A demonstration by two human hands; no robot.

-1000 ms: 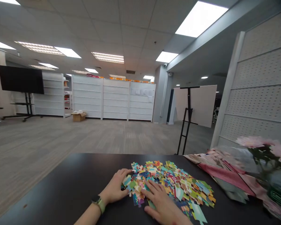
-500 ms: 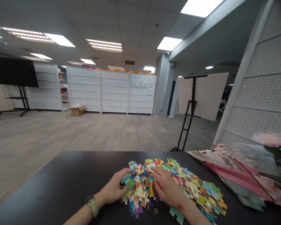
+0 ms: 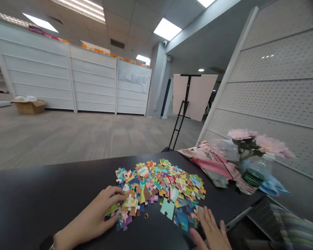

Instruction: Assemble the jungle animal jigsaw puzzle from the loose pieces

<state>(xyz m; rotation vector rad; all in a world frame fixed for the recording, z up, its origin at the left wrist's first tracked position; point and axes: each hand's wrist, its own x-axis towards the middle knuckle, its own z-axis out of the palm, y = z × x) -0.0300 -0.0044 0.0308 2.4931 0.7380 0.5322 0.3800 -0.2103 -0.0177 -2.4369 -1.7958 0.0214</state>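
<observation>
"Fingers of the left hand (image 3: pixel 100 211) curve apart from the thumb, cupping the left edge of the puzzle heap (image 3: pixel 151 180); whether they grip any piece, I can't tell; and the right hand (image 3: pixel 213 234)?"

"Splayed wide, nothing held that I can see; its fingertips are at the heap's near right edge."

"Lay it out, biggest first?"

"Black table (image 3: pixel 41 187); the heap upon it, between and beyond the hands; a pale green piece (image 3: pixel 167 208) at its near side; then a tiny ring-like object (image 3: pixel 146 215), apart from either hand."

"And the step?"

"Drawing in the heap's edges, I'd judge; the next move seems to call for flat, light fingers, nudging outlying pieces inward without bending their tabs."
</observation>
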